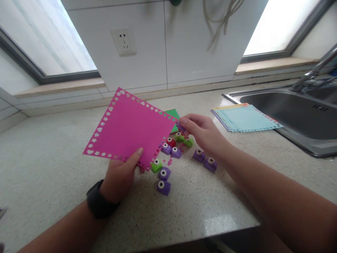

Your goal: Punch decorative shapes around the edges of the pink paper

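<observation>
Left hand (119,174) closed on lower edge of pink punched paper sheet (129,128), held tilted above counter (52,158); right hand (204,133) pinching small purple paper punch (180,125) at sheet's right corner, fingers curled; more purple, green, red punches (171,154) scattered on counter below.

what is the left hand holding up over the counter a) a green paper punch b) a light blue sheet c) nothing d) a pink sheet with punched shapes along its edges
d: the left hand pinches the lower edge of the pink sheet, whose border shows punched hearts and stars, while the right hand holds a small purple punch at its right corner.
</observation>
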The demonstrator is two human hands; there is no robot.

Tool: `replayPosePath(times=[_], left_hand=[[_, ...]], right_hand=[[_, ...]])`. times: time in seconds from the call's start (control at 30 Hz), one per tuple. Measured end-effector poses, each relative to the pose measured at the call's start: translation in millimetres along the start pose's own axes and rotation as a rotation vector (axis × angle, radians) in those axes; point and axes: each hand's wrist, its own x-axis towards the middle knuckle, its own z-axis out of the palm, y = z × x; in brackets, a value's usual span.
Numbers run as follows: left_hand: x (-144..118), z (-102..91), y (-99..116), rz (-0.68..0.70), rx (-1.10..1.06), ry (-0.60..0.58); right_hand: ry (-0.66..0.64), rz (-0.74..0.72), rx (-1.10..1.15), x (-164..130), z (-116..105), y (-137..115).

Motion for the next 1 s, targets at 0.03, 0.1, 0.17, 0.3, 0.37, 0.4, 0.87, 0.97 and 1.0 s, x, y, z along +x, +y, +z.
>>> replayPosePath(times=[0.03, 0.1, 0.17, 0.3, 0.37, 0.4, 0.87, 0.97, 1.0], left_hand=[[1, 0.4, 3, -0.027, 0.023, 0.044], [1, 0.8, 9, -0.101, 0.087, 0.118], [1, 0.4, 13, -0.158, 0.100, 0.138], [2, -1.4, 9, -0.138, -0.018, 0.051], [2, -1.8, 3, -0.100, -0.115, 0.013], [2, -1.9, -1, -0.087, -0.165, -0.001], [3, -5.0, -22, -0.085, -0.324, -0.112], [3, -5.6, -24, -0.090, -0.337, -0.142], [3, -5.5, -25, -0.087, -0.346, -0.150]], right_hand=[[-0.012, -0.026, -0.133, 0, -2, 0], [-0.061, -0.075, -0.392, 1, -4, 0], [-0.108, -0.120, -0.580, 3, -5, 0], [-0.197, -0.179, -0.739, 7, -6, 2], [-0.215, -0.261, -0.829, 9, -7, 6], [-0.229, -0.293, -0.866, 10, -8, 8], [-0.355, -0.383, -0.997, 9, -7, 24], [-0.393, -0.399, -1.012, 10, -7, 25], [-0.403, -0.404, -1.016, 10, -7, 26]])
